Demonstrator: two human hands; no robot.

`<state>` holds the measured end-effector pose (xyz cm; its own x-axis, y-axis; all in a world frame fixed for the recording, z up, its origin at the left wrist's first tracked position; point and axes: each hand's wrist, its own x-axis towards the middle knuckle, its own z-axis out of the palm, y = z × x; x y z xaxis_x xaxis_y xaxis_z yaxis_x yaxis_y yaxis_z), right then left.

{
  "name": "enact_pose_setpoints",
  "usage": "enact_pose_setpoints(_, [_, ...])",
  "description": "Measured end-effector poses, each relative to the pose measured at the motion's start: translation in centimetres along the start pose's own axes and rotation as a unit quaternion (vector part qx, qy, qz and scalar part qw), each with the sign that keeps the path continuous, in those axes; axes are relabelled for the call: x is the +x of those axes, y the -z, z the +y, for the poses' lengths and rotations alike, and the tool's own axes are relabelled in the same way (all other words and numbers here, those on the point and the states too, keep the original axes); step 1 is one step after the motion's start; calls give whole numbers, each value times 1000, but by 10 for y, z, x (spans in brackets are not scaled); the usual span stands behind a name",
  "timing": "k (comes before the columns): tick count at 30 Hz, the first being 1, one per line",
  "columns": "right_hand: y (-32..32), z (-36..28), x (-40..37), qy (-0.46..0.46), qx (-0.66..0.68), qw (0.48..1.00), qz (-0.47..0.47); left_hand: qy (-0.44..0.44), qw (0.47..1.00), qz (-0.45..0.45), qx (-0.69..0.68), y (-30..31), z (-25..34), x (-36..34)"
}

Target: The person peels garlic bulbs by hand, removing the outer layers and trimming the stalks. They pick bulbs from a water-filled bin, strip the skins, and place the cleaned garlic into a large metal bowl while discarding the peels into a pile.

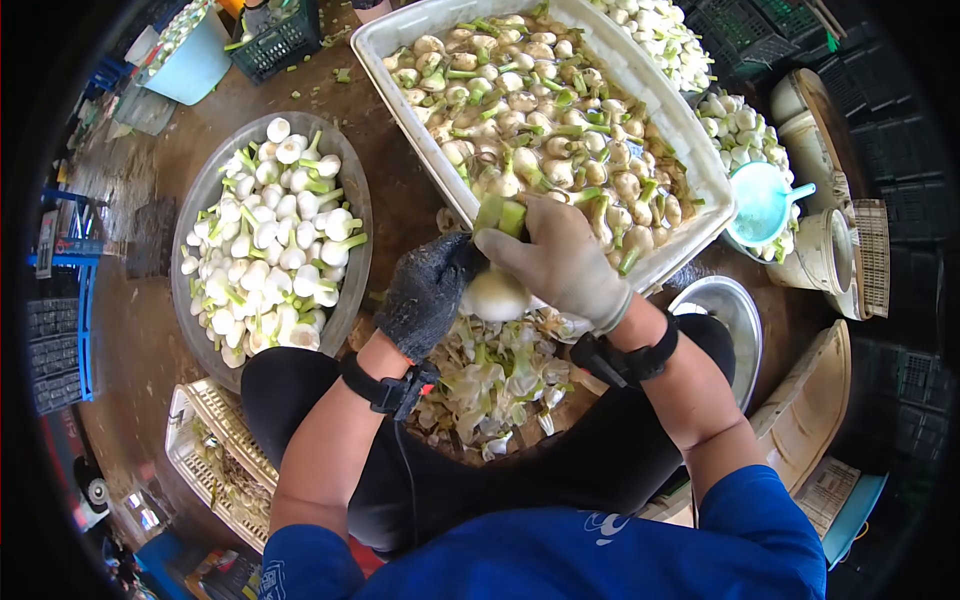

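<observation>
A white garlic bulb (497, 296) with a thick green stem (501, 214) is between my hands, over my lap. My left hand (428, 292), in a dark grey glove, is closed around the bulb's left side near the neck. The thumb of my right hand (562, 262), in a pale glove, presses against the stem and its fingers wrap behind. Whether a small tool is in either hand is hidden. Below them lies a heap of peeled garlic skins (490, 375). Just beyond my hands is a white tub (452, 190) of unpeeled garlic in murky water.
To the left stands a round basin (359, 200) of clean white garlic bulbs. A cream plastic basket (190, 470) sits at lower left. On the right are a metal bowl (745, 330), a turquoise dipper (762, 204) and white buckets (825, 250). Another blue tub (195, 72) stands far left.
</observation>
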<state>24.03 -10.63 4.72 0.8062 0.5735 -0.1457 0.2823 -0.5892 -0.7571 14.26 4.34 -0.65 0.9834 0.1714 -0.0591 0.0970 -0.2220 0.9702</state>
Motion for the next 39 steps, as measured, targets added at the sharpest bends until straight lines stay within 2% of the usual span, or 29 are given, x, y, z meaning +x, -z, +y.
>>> enact_pose_setpoints(1, [6,8,4,-1,-1,1000,-2,7,1000,-2,-8,0,1,-1])
enact_pose_setpoints(3, [22,28,10,1,235,954,-185,16,1000,-7,-15,-1,1,-4])
enact_pose_setpoints(5, [19,33,8,-41,293,937,-185,4,990,45,-133,-4,2,-5])
enact_pose_setpoints(6, [11,33,10,-41,404,899,-162,4,990,46,-134,-2,2,-5])
enact_pose_setpoints(8, [4,29,6,-60,543,830,-111,89,901,78,-417,10,1,-4])
enact_pose_setpoints(9, [6,39,16,-58,545,829,-110,-23,993,109,42,23,5,-7])
enact_pose_setpoints(10, [14,60,31,35,392,919,-30,1,972,79,-220,32,5,-9])
enact_pose_setpoints(11, [26,58,36,126,217,967,50,25,881,43,-470,39,4,-10])
enact_pose_setpoints(12, [45,58,26,88,270,953,105,42,925,25,-377,48,-3,-11])
enact_pose_setpoints(13, [62,56,32,67,284,946,139,18,985,-98,-138,57,-5,-7])
enact_pose_setpoints(15, [68,48,27,36,448,869,208,110,941,-281,152,37,-7,-13])
enact_pose_setpoints(16, [69,46,25,31,430,888,158,107,944,-275,150,29,-8,-14])
enact_pose_setpoints(17, [64,45,28,73,224,964,127,81,973,-200,79,20,-14,-15])
enact_pose_setpoints(18, [49,46,27,61,344,934,77,57,990,-129,9,12,-17,-16])
enact_pose_setpoints(19, [29,38,24,44,462,885,29,62,989,-134,9,9,-8,-14])
enact_pose_setpoints(21, [8,19,19,37,558,814,-158,79,944,-36,-318,13,18,-4])
enact_pose_setpoints(22, [9,13,22,51,478,857,-186,36,961,9,-273,16,3,-1])
enact_pose_setpoints(25, [10,59,61,77,117,984,-113,181,858,77,-475,43,-57,-2])
enact_pose_setpoints(26, [12,65,67,-23,-16,992,-123,101,951,119,-268,55,-64,-6])
enact_pose_setpoints(27, [14,71,73,-120,-148,973,-129,14,987,156,-44,70,-71,-10])
enact_pose_setpoints(28, [1,107,79,-85,-255,952,-149,29,949,242,-202,92,-96,-8])
enact_pose_setpoints(29, [-11,146,85,-47,-358,918,-165,36,876,204,-435,114,-87,-12])
enact_pose_setpoints(30, [-13,158,80,-68,-336,923,-176,116,953,258,-106,127,-57,-15])
enact_pose_setpoints(31, [-18,165,71,-81,-313,927,-189,189,908,289,239,143,-33,-18])
enact_pose_setpoints(33, [-29,186,80,37,-432,835,-340,53,911,387,132,196,-94,-25])
enact_pose_setpoints(34, [-23,148,65,-100,-322,903,-266,81,838,437,318,227,-125,-29])
enact_pose_setpoints(35, [-42,244,77,-16,-236,941,-241,115,734,463,483,257,-146,-34])
enact_pose_setpoints(37, [-32,178,65,-159,-274,924,-212,159,722,463,489,310,-156,-50])
enact_pose_setpoints(39, [-21,160,62,-156,-257,929,-218,232,744,419,466,339,-162,-47])
